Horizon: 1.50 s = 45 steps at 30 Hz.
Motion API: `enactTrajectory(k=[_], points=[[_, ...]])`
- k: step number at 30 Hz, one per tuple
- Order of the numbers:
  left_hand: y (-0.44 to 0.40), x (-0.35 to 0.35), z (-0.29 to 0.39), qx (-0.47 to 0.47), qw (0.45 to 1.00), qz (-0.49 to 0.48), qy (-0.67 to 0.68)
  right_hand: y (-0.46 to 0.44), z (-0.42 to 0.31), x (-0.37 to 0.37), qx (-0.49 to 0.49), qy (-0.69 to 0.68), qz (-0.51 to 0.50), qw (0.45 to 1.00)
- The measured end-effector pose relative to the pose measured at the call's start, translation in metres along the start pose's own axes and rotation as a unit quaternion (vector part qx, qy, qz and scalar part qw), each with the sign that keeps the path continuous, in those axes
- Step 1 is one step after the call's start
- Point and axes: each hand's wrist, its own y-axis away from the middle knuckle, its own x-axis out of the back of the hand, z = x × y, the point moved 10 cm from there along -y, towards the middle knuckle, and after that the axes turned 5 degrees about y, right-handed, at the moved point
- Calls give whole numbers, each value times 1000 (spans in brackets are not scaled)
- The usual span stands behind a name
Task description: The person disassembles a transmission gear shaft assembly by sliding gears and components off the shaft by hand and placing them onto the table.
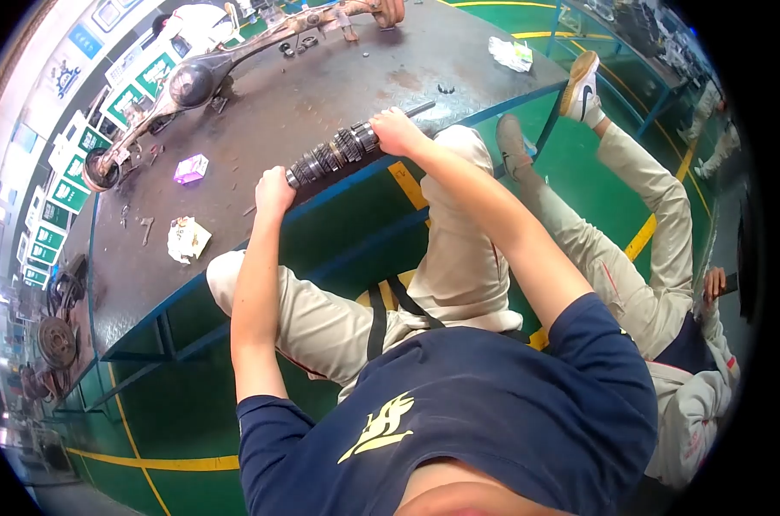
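Observation:
A dark metal gear shaft (334, 156) with several toothed gears lies slantwise along the near edge of the metal table (261, 120). My left hand (274, 189) is closed round its lower left end. Near the other end, my right hand (396, 131) wraps round the shaft, and a thin bare rod sticks out beyond it towards the upper right. Between the two hands the gears are in plain view. The fingertips of both hands are partly hidden.
A long rusty axle (192, 82) spans the table's far side. A purple box (191, 169), a crumpled wrapper (187, 239) and a white-green packet (510, 54) lie on the tabletop. At the right sits another person (635, 267) with legs stretched towards the table, holding a dark phone.

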Motion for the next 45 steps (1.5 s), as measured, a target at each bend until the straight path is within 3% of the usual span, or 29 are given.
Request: enactTrajectory(k=[18, 20, 24, 45], points=[[1, 0, 4, -23, 1000, -9, -1, 0, -1, -3, -3, -32, -38, 999], [-3, -2, 1, -16, 1000, -14, 1, -2, 0, 2, 4, -20, 24, 1000], [-10, -3, -2, -13, 1000, -7, 3, -5, 0, 0, 10, -9, 25, 1000], [-59, -22, -22, -19, 998, -63, -21, -43, 20, -37, -30, -19, -46, 998]])
